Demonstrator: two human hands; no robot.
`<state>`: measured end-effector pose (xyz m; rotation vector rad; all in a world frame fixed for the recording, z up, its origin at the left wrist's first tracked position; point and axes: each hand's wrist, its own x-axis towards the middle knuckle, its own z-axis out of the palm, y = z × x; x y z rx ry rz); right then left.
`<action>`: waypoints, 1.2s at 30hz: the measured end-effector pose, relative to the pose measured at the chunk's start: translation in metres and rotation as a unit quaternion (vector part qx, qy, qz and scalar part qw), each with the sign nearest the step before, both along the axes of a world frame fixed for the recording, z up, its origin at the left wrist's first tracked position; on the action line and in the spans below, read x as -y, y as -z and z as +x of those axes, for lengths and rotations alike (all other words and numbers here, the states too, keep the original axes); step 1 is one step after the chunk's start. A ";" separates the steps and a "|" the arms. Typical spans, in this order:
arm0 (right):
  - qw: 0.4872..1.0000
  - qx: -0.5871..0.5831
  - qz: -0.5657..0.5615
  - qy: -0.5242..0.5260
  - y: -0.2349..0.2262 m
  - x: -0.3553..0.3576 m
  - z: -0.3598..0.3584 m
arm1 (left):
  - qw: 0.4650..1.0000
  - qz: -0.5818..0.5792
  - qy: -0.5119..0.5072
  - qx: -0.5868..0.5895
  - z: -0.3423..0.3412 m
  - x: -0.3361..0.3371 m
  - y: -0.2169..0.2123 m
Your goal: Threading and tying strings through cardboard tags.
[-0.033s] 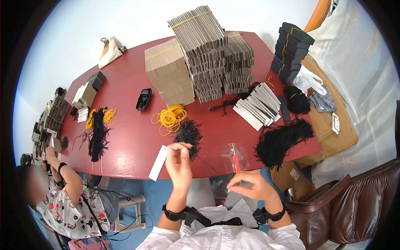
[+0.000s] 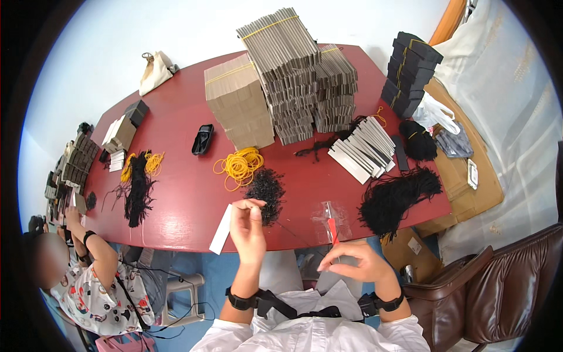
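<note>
Broadly, red table (image 2: 176,196): fills the middle of the frame.
Grey-brown stacks (image 2: 287,76): 3, adjoining, upper centre.
Black strands (image 2: 399,202): heaped, right of centre.
Right hand (image 2: 356,261): lower centre-right, fingers curved toward the thumb; whether anything is grasped cannot be told.
Left hand (image 2: 249,232): lower centre, index finger and thumb close together; whether a piece is pinched cannot be told.
Small black pieces (image 2: 268,185): piled at centre, just beyond the left fingertips.
White strip (image 2: 221,230): just left of the left hand, tilted.
Red-handled tool (image 2: 332,227): above the right hand.
</note>
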<state>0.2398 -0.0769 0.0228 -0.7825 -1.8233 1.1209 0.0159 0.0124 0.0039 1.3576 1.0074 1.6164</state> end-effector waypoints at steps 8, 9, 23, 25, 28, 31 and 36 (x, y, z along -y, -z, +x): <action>0.985 0.092 0.004 0.149 -0.027 -0.014 -0.003 | 0.963 -0.028 0.268 0.018 -0.005 0.025 -0.003; 0.975 0.145 0.042 0.165 -0.029 -0.017 -0.003 | 0.948 -0.046 0.314 0.020 -0.004 0.030 -0.007; 0.962 0.236 0.098 0.094 -0.012 0.003 -0.011 | 0.830 -0.250 0.372 0.333 0.020 0.038 0.001; 0.973 0.223 0.056 -0.001 -0.005 0.008 -0.007 | 0.838 -0.244 0.370 0.320 0.018 0.037 0.002; 0.970 0.218 -0.022 -0.100 0.009 0.016 -0.008 | 0.862 -0.207 0.380 0.265 0.010 0.036 0.009; 0.977 0.179 -0.085 -0.078 0.002 0.011 -0.008 | 0.884 -0.166 0.394 0.188 0.005 0.039 0.007; 0.973 -0.072 -0.182 0.125 0.002 0.007 -0.015 | 0.878 -0.143 0.440 0.117 0.007 0.045 0.003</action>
